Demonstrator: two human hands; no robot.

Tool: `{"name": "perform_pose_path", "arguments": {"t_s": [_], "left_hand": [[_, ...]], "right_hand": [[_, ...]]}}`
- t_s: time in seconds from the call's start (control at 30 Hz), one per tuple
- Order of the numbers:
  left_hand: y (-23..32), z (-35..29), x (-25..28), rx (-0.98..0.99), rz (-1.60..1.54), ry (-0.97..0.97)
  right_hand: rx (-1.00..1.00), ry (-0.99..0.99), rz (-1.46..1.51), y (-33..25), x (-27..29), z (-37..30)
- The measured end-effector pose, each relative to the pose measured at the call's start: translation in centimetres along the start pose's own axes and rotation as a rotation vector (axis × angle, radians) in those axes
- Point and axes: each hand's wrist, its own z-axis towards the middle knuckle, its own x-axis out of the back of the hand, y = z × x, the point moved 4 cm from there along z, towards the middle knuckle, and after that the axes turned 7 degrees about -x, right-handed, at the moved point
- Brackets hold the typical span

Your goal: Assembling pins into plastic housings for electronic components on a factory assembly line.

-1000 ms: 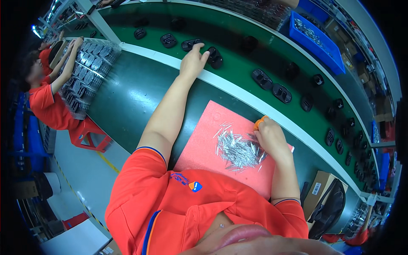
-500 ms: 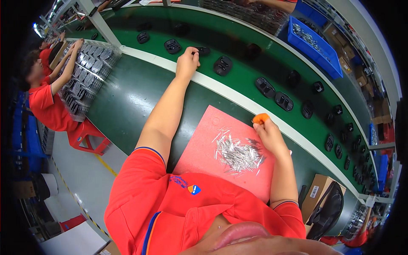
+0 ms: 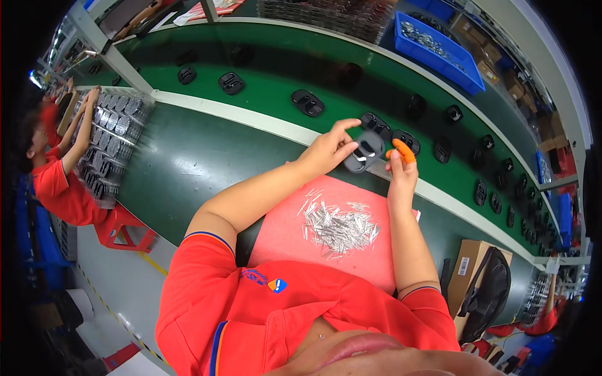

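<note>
The left hand (image 3: 326,153), reaching rightward, has its grip on a blurred black part (image 3: 364,154); the right hand (image 3: 403,175) points up beside it, grip unclear.

The held black part (image 3: 369,150) seems blurred, its details unclear.

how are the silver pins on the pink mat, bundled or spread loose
Spread loose: the silver pins point many ways in a heap on the pink mat, with strays beside the heap.

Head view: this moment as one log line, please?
left hand: holds black part | right hand: near it, orange finger cover | pink mat: silver pins piled
</note>
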Motion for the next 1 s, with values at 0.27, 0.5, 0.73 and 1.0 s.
{"name": "perform_pose_path", "arguments": {"t_s": [0.27,0.5,0.73,1.0], "left_hand": [[1.4,0.2,-2.2,-0.187,0.291,-0.121],[1.2,0.0,-3.4,-0.305,0.333,-0.161],[1.0,-0.2,-3.0,-0.283,0.329,-0.158],[1.2,-0.1,-2.6,-0.323,0.341,-0.166]], "right_hand": [[0.236,-0.112,-0.246,-0.8,-0.1,-0.8],[0.211,-0.09,-0.337,-0.8,0.0,-1.1],[0.085,-0.22,-0.193,-0.1,-0.6,-1.0],[0.104,-0.173,-0.149,-0.1,-0.8,-0.8]]}}
